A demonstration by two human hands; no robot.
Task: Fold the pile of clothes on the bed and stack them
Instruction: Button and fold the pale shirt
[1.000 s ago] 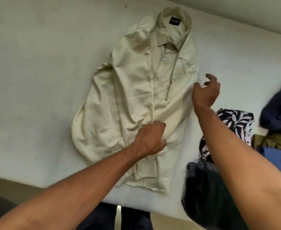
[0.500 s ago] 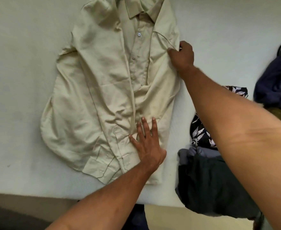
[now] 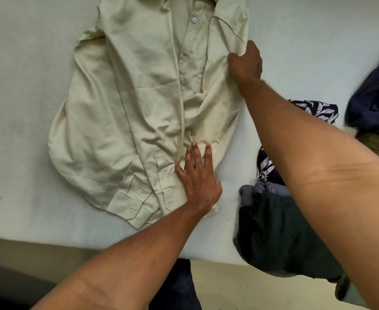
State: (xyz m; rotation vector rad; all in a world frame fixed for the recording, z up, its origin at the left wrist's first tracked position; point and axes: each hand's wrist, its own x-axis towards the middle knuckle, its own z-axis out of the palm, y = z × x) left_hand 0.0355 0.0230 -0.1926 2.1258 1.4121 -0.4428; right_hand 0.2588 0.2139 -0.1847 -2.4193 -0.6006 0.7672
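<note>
The left hand (image 3: 198,175) lies flat, fingers straight, pinning the hem of the cream shirt (image 3: 143,104) spread on the bed (image 3: 23,86); farther off, the right hand (image 3: 246,62) pinches the shoulder edge; keep the hem anchored, then fold that side inward along a straight line; unfolded clothes (image 3: 280,231) wait just beside.

No text, brand or number is readable on the shirt (image 3: 139,97).

Bare left hand (image 3: 198,177) and right hand (image 3: 246,63), bare forearms (image 3: 139,249), dark navy trousers (image 3: 179,291)
</note>
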